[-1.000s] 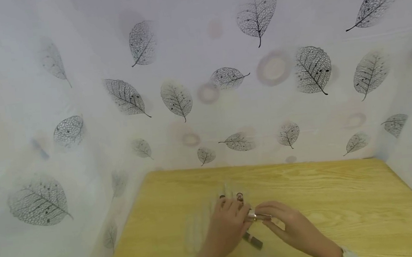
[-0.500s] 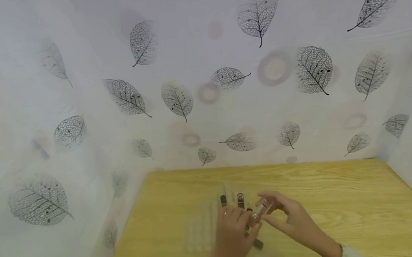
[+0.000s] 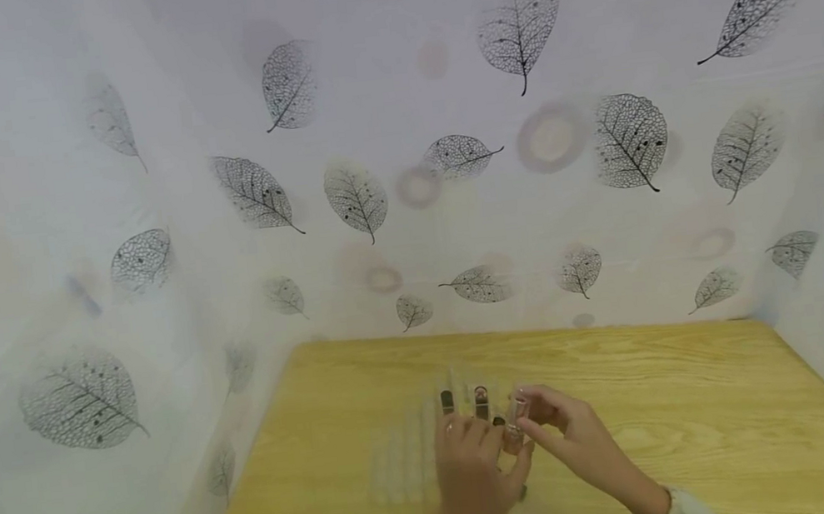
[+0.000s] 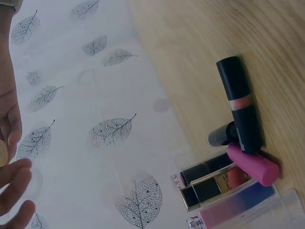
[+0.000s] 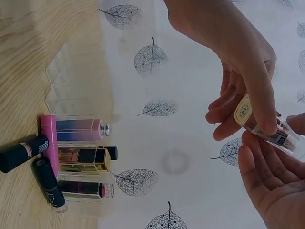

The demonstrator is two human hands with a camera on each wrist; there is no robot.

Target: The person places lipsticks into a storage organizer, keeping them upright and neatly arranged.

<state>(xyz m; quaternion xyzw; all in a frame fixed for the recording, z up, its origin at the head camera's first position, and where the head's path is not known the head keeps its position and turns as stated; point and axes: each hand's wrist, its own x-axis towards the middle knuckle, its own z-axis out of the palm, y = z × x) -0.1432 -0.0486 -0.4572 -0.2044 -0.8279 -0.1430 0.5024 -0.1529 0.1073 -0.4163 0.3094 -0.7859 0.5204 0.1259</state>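
Both hands hold a small lipstick tube [image 3: 518, 412] with a clear end, raised in front of the clear organizer. Its round gold base and printed label [image 5: 281, 139] show in the right wrist view. My left hand [image 3: 472, 470] grips the base end, its thumb laid along the side. Around the clear upper end curl the thumb and fingers of my right hand [image 3: 577, 436]. Only the tube's gold end [image 4: 3, 153] and parts of both hands reach the left edge of the left wrist view. In the head view the left fingers hide some of the tube.
The clear stepped organizer [image 5: 78, 71] holds a pink-and-blue tube [image 5: 78, 130], a black-and-gold lipstick [image 5: 88, 159] and a dark lipstick [image 5: 81, 188]. Before them lie a pink tube [image 4: 257, 167], a black lipstick [image 4: 238, 95] and a smaller dark tube [image 4: 221, 135]. Leaf-printed sheeting surrounds the wooden table [image 3: 698, 394].
The lipstick tube has turned from nearly level to close to upright between the hands. My left hand has shifted slightly right and down, uncovering more of the lipsticks in the organizer.
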